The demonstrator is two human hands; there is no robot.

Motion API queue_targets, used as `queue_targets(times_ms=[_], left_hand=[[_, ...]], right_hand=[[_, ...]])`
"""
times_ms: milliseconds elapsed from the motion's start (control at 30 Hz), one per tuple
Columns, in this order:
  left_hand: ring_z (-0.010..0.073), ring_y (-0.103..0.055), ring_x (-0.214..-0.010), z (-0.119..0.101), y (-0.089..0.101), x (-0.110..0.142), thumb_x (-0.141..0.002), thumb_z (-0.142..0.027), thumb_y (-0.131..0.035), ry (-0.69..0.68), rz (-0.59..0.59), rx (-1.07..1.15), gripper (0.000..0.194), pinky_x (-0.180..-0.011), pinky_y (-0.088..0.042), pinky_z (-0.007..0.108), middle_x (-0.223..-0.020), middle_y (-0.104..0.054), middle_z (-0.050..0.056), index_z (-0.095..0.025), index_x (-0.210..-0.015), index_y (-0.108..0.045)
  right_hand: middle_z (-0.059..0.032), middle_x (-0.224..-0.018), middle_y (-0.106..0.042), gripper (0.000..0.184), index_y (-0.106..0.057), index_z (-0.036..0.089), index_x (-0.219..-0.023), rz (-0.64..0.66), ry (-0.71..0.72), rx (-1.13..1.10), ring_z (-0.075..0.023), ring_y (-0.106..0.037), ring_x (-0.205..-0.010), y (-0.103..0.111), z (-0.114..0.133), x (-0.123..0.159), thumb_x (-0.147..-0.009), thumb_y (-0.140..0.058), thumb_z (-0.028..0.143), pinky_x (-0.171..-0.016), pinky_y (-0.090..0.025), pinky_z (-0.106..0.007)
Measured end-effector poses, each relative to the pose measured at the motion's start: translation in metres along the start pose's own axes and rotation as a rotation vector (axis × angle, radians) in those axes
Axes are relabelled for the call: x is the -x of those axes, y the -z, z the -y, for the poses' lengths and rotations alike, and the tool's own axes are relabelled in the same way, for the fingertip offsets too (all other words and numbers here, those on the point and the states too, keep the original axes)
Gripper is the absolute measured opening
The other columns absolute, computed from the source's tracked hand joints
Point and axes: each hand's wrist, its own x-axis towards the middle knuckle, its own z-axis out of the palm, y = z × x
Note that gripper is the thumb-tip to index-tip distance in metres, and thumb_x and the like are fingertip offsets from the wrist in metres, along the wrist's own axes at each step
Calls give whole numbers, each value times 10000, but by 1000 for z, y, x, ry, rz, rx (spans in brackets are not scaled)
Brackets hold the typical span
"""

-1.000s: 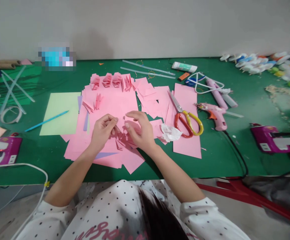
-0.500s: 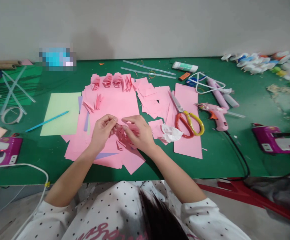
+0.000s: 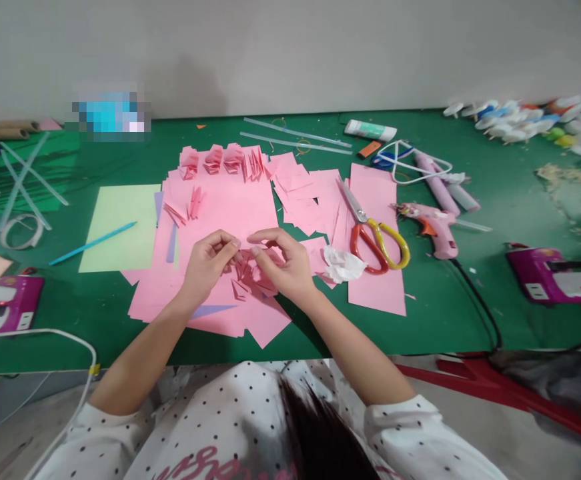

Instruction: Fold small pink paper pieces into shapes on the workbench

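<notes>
Between and beneath your left grip (image 3: 209, 260) and right grip (image 3: 289, 263), both curled, folded pink papers (image 3: 253, 279) lie bunched, though whether either grip pinches anything I cannot tell.

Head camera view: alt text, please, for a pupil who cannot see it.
A person's left hand and right hand nearly meet above folded pink papers on a green table; scissors and a pink glue gun lie to the right.

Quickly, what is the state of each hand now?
Left hand: closed in a pinch; contents cannot be told.
Right hand: partly open, near folded pink paper pieces.
</notes>
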Motion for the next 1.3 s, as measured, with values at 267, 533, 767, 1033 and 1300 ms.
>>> queue_targets(times_ms=[267, 533, 767, 1033, 1300], left_hand=[[70, -531, -505, 2, 0, 1, -861, -345, -711, 0, 27, 35, 214, -496, -420, 192, -620, -645, -11, -178, -750, -633], [74, -516, -500, 2, 1, 1, -853, -360, -718, 1, 52, 27, 223, -494, -415, 193, -611, -635, -15, -179, -757, -631], [77, -529, -504, 1, 1, 2, -845, -389, -735, 6, 73, 5, 267, -494, -417, 188, -609, -634, -18, -173, -750, -613], [81, -553, -518, 1, -1, 2, -866, -438, -724, 21, 112, 4, 300, -493, -421, 188, -636, -633, -10, -170, -788, -613], [92, -553, -547, 4, -1, 4, -951, -471, -625, -171, 73, -232, 323, -533, -454, 217, -690, -633, -5, -177, -820, -593]], right_hand=[[-41, -1010, -758, 129, -684, 250, -1007, 4, 0, -39, -194, -706, -950, 1, 2, -1, -884, -664, 283, -821, -576, -374], [-48, -994, -756, 138, -695, 245, -989, 3, -32, -59, -196, -714, -944, 1, 1, 0, -913, -658, 354, -828, -575, -369], [-51, -967, -731, 142, -691, 227, -937, 8, -51, -147, -179, -698, -913, -1, -2, 0, -932, -657, 365, -842, -566, -351], [-33, -903, -738, 176, -693, 231, -900, -25, -121, -188, -170, -696, -856, -2, -3, -1, -893, -715, 405, -791, -557, -330], [-26, -887, -748, 244, -699, 229, -882, -41, -225, -282, -159, -708, -825, -4, -5, 0, -856, -749, 466, -784, -582, -320]])
